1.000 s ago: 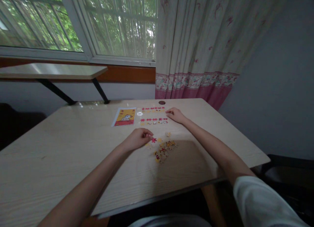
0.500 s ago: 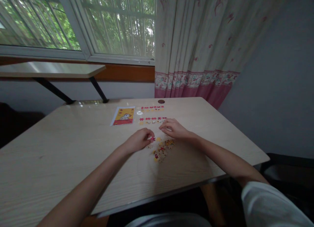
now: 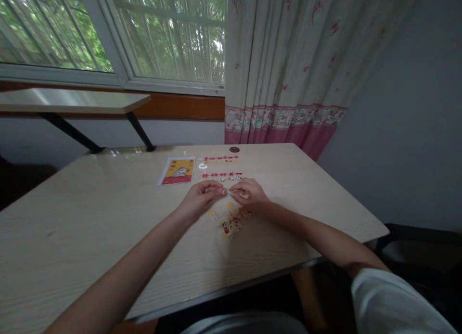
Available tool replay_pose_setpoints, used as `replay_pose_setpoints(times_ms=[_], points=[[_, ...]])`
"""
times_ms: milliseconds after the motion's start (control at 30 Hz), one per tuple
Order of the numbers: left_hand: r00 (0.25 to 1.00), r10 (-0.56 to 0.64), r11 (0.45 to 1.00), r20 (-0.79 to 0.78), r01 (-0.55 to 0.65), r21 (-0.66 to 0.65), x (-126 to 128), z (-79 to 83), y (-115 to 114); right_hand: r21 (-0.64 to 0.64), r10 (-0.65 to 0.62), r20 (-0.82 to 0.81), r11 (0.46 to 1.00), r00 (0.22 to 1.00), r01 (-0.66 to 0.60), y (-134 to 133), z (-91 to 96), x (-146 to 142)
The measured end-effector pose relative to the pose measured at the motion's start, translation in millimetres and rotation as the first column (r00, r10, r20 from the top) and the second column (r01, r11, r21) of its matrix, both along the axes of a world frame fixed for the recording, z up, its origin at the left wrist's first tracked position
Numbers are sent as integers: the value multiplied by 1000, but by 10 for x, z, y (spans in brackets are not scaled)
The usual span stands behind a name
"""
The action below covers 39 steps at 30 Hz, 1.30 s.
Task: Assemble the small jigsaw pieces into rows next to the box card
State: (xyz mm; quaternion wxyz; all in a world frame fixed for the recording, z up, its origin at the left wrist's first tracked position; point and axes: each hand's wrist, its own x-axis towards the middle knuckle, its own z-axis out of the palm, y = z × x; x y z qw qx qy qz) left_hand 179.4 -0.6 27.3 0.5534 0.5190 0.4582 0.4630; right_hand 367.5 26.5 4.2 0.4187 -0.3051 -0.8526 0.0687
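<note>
My left hand (image 3: pixel 200 197) and my right hand (image 3: pixel 249 193) meet above a light wooden table (image 3: pixel 90 228). Each pinches a small jigsaw piece, and the two pieces touch between the fingertips. The left one looks red, the right one yellowish. Just below the hands lies a loose pile of puzzle pieces (image 3: pixel 233 219) in yellow, red and white. Behind the hands, two joined rows of puzzle pieces (image 3: pixel 221 167) run across the table. A yellow and red picture card (image 3: pixel 177 170) lies to their left.
A round cable hole (image 3: pixel 234 149) sits near the table's far edge. Beyond it are a window, a narrow shelf (image 3: pixel 72 102) on black brackets at the left, and a pink-hemmed curtain (image 3: pixel 285 64). The table's near edge runs diagonally in front of my lap.
My right hand came back from the far rows to the pile, took a piece and rose to meet the left hand, which lifted its red piece off the table.
</note>
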Motion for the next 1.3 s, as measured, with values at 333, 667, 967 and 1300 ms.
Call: replay_pose_setpoints(times_ms=[333,667,967,1300], points=[[999,32,999,5,-32,-39,16,-28,-9,62,-62,-37,996,997,65,-21,-39,-48],[997,-5,1000,-71,6,14,33,-54,-15,57,-82,30,995,996,80,-39,-28,-60],[868,-157,952,-470,261,163,-251,56,38,110,-127,-66,985,990,134,175,100,229],[530,-357,748,-769,655,104,-442,72,21,68,-254,-169,961,952,269,404,49,418]])
